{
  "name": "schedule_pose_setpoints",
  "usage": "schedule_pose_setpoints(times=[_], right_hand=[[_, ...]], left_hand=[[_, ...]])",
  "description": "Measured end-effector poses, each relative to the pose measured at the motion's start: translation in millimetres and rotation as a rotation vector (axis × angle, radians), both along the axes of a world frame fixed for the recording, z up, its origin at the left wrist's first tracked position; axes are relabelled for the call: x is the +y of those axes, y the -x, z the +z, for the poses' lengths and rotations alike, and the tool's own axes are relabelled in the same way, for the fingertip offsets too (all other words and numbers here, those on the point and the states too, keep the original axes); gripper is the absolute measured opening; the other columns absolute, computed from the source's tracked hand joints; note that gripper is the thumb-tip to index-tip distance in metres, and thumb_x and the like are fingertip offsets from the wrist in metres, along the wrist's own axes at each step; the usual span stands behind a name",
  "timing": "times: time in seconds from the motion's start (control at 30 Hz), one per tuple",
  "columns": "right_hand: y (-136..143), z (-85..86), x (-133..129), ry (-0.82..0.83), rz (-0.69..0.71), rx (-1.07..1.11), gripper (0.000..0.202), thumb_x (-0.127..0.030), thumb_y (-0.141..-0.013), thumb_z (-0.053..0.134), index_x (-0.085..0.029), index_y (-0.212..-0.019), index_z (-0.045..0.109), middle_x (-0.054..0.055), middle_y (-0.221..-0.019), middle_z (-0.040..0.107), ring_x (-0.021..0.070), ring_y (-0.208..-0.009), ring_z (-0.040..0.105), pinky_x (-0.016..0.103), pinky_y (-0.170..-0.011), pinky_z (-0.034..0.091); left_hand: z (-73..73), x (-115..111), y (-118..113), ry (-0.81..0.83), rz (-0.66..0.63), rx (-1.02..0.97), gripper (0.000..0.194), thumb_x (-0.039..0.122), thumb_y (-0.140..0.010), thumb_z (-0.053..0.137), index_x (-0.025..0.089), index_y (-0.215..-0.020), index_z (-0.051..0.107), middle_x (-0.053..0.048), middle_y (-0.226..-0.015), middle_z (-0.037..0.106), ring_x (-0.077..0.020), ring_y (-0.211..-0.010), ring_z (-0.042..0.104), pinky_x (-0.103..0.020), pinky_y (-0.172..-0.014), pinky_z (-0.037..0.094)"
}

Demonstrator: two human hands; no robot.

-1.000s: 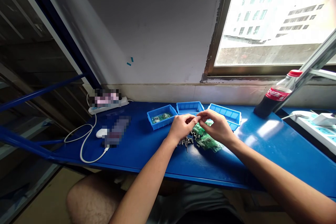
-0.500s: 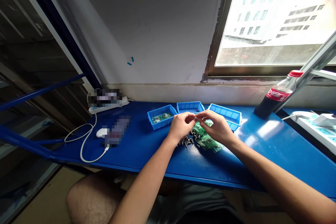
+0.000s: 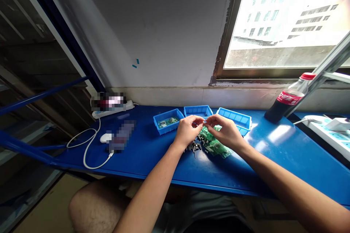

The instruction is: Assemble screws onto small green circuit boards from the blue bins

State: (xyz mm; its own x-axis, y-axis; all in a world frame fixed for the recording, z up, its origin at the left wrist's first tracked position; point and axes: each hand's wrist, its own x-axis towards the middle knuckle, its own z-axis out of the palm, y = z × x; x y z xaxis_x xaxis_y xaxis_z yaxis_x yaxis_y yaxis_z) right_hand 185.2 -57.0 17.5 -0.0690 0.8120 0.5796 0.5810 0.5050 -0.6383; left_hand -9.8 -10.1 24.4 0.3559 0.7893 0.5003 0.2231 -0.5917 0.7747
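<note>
My left hand [image 3: 187,130] and my right hand [image 3: 222,129] meet at the fingertips above the blue table. Both are pinched around something small and pale, too tiny to identify. Under my right hand lies a heap of green pieces [image 3: 218,148], which look like small parts or bags. Beside it, below my left hand, is a pile of dark metal parts [image 3: 194,147]. A blue tray [image 3: 168,128] left of my hands holds green boards. Behind my fingers stands a second blue tray [image 3: 198,110], and a third blue tray [image 3: 235,116] is partly covered by my right hand.
A cola bottle [image 3: 287,99] leans at the right near a metal bar. At far right lies a white power strip [image 3: 333,133]. To the left are a blurred phone-like object [image 3: 121,136], a white mouse-like object [image 3: 106,138] and a white cable [image 3: 86,153] on the blue table [image 3: 136,160].
My fingertips have shifted slightly around the small item between them. The trays and piles have not moved.
</note>
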Motion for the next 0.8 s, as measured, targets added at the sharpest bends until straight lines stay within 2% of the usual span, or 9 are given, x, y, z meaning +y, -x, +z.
schedule_pose_setpoints(times=[0.13, 0.23, 0.37, 0.53, 0.7, 0.8], right_hand=[[-0.3, -1.2, 2.1, 0.012, 0.027, 0.025, 0.011, -0.028, -0.094, 0.069, -0.025, -0.105, 0.070, 0.006, -0.096, 0.078, 0.0230, -0.083, 0.074, 0.040, -0.078, 0.064], [0.5, 0.9, 1.5, 0.012, 0.026, -0.007, 0.015, -0.025, -0.094, 0.065, -0.025, -0.108, 0.070, 0.005, -0.091, 0.074, 0.0215, -0.079, 0.071, 0.037, -0.072, 0.062], [1.4, 5.5, -1.2, 0.002, 0.007, -0.063, 0.013, -0.023, -0.096, 0.062, -0.025, -0.103, 0.073, 0.004, -0.085, 0.069, 0.0206, -0.075, 0.067, 0.035, -0.069, 0.058], [1.0, 6.0, -1.3, -0.044, -0.004, -0.015, 0.009, -0.028, -0.097, 0.068, -0.026, -0.104, 0.073, 0.005, -0.091, 0.074, 0.0231, -0.081, 0.071, 0.040, -0.076, 0.060], [-0.5, 4.8, 0.3, -0.070, 0.027, -0.035, 0.012, -0.030, -0.100, 0.066, -0.027, -0.107, 0.075, 0.007, -0.100, 0.076, 0.0249, -0.088, 0.073, 0.043, -0.081, 0.063], [-0.4, 4.6, -0.4, -0.068, 0.045, -0.041, 0.012, -0.030, -0.100, 0.064, -0.027, -0.104, 0.075, 0.008, -0.102, 0.077, 0.0254, -0.090, 0.074, 0.044, -0.083, 0.064]], left_hand=[[0.3, -1.0, -0.8, 0.065, -0.027, -0.007, 0.023, 0.018, -0.092, 0.076, 0.021, -0.114, 0.078, -0.005, -0.101, 0.084, -0.0207, -0.094, 0.081, -0.033, -0.085, 0.065], [-0.2, -1.5, -1.4, 0.125, -0.049, -0.011, 0.024, 0.022, -0.093, 0.075, 0.021, -0.117, 0.077, -0.006, -0.102, 0.085, -0.0220, -0.095, 0.081, -0.033, -0.087, 0.065], [2.4, -3.2, -0.8, 0.171, -0.064, 0.008, 0.019, 0.030, -0.097, 0.071, 0.019, -0.109, 0.081, -0.007, -0.099, 0.085, -0.0237, -0.093, 0.082, -0.034, -0.086, 0.064], [7.5, -6.0, 0.7, 0.141, -0.053, 0.076, 0.034, 0.042, -0.102, 0.064, 0.017, -0.095, 0.086, -0.006, -0.090, 0.085, -0.0241, -0.084, 0.080, -0.032, -0.080, 0.061], [4.7, -4.2, 0.3, 0.162, -0.069, 0.028, 0.023, 0.031, -0.096, 0.071, 0.020, -0.107, 0.087, -0.006, -0.102, 0.086, -0.0265, -0.095, 0.082, -0.035, -0.084, 0.064], [1.6, -2.3, -0.6, 0.177, -0.057, 0.005, 0.020, 0.024, -0.092, 0.074, 0.020, -0.107, 0.087, -0.008, -0.104, 0.086, -0.0266, -0.095, 0.083, -0.037, -0.087, 0.066]])
